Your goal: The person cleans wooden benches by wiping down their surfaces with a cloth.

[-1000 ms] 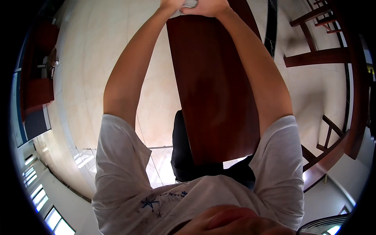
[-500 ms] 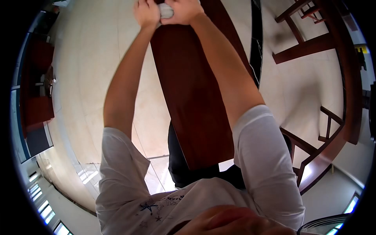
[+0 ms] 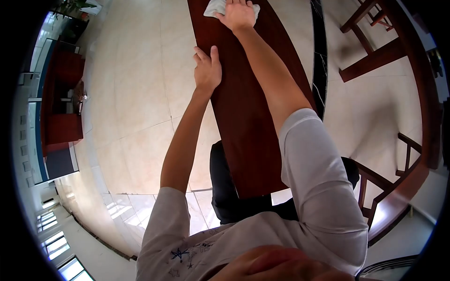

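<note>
White cloth (image 3: 214, 8) lies at top centre beneath our right hand (image 3: 239, 16), fingers near together, thumb out. Below it, our left hand (image 3: 207, 70) spreads thumb from fingers by the dark-red tabletop's (image 3: 248, 140) edge; pale floor (image 3: 136, 93) fills the left.

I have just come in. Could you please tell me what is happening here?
A person's right hand lies spread on a white cloth, on top of a long dark-red wooden surface. The left hand appears empty, at the surface's left edge, nearer the body; whether it touches is unclear.
</note>
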Action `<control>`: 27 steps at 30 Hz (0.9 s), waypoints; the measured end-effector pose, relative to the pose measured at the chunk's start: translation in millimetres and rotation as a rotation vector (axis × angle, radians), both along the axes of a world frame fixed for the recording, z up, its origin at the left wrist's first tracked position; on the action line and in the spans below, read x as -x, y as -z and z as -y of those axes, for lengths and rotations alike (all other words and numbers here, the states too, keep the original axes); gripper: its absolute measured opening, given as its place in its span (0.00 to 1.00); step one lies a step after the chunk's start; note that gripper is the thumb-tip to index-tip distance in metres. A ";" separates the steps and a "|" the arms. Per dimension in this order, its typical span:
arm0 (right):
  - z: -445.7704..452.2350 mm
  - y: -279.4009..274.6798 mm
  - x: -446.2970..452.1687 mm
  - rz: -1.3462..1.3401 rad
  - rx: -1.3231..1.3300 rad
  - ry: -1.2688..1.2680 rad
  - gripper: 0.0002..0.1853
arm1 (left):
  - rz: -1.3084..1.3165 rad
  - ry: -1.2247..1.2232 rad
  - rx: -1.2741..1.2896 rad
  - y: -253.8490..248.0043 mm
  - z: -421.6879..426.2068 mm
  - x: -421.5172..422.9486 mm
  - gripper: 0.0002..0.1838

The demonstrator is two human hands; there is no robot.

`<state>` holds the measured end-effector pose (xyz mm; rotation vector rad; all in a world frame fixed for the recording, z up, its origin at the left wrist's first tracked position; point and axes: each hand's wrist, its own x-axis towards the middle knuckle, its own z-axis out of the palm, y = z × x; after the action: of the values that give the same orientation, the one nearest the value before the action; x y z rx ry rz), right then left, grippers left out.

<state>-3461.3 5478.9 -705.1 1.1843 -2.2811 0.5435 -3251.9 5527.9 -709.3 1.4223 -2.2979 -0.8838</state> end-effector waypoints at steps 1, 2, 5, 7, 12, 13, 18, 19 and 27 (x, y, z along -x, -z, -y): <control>-3.0 -5.1 -0.9 0.018 -0.009 0.019 0.31 | 0.021 0.002 0.018 0.0 0.1 0.0 0.54; -5.8 -8.8 -2.1 0.036 -0.022 0.037 0.29 | 0.036 0.005 0.041 1.9 1.2 -0.5 0.54; -3.7 -14.4 -4.6 0.078 -0.051 0.168 0.29 | 0.067 0.017 0.051 -2.2 -1.3 1.2 0.55; -1.2 -12.2 -4.2 0.119 -0.041 0.196 0.31 | 0.093 0.021 0.077 0.4 -1.2 1.0 0.54; -0.7 -7.7 10.1 0.141 -0.011 0.077 0.32 | 0.163 0.011 0.155 1.0 -1.8 4.5 0.55; 4.2 2.5 17.6 0.094 0.010 0.058 0.34 | 0.171 0.011 0.155 1.9 -1.6 5.5 0.55; -16.8 -4.0 35.4 0.049 -0.081 -0.104 0.38 | 0.229 -0.027 0.184 6.9 -0.2 5.9 0.56; -14.8 1.8 42.0 0.046 -0.069 -0.128 0.38 | 0.193 -0.029 0.144 5.0 -0.5 5.3 0.55; -16.0 0.0 46.2 0.024 0.010 0.220 0.34 | 0.150 -0.023 0.152 9.2 -0.3 2.8 0.51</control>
<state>-3507.5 5494.9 -705.1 0.9114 -2.3875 0.4866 -3254.7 5528.2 -718.5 1.4908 -2.3937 -0.5997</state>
